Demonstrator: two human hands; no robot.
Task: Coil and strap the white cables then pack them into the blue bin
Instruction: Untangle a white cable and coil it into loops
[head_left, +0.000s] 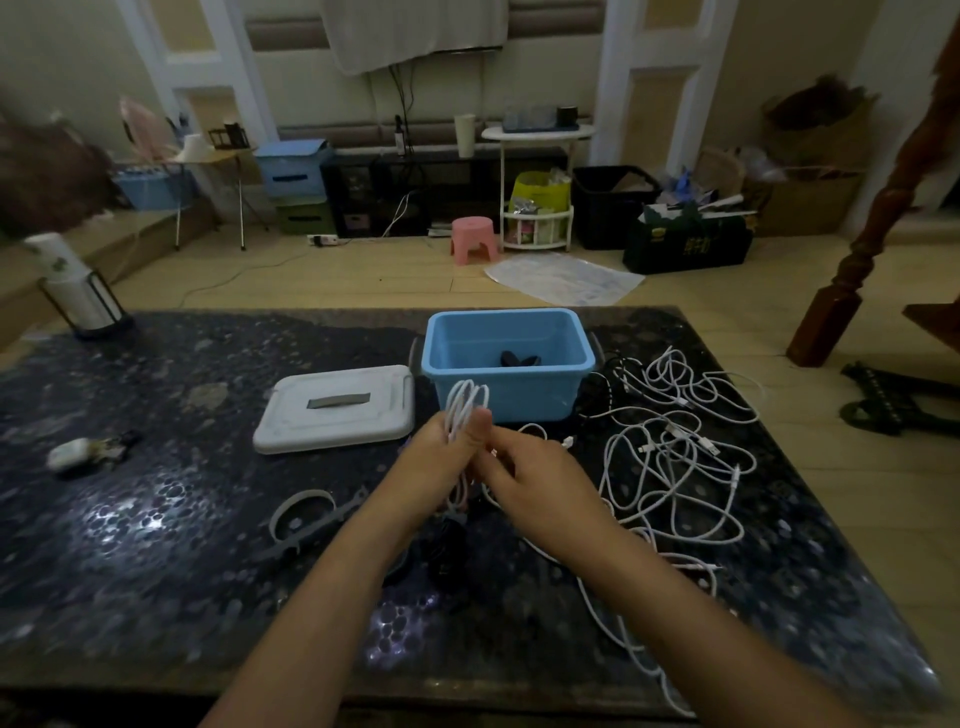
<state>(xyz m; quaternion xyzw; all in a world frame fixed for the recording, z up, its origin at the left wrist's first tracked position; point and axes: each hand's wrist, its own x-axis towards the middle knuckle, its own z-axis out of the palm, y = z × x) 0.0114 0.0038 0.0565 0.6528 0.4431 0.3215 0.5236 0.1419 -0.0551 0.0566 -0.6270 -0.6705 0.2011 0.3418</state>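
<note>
**Fingers wrapped round a white coil in front of the bin**

Left hand's fingers (470, 434) are curling tight around a coiled white cable (466, 402), loops sticking up just in front of the blue bin (506, 364). Off to the left, the grey lid (335, 408) is lying flat on the dark table (130, 545), grey strap (306, 514) nearer me. Right hand (540, 486) is pinching the cable's loose tail beside the left hand (441, 462). Further right, loose white cables (675, 447) are sprawling in a tangle
</note>
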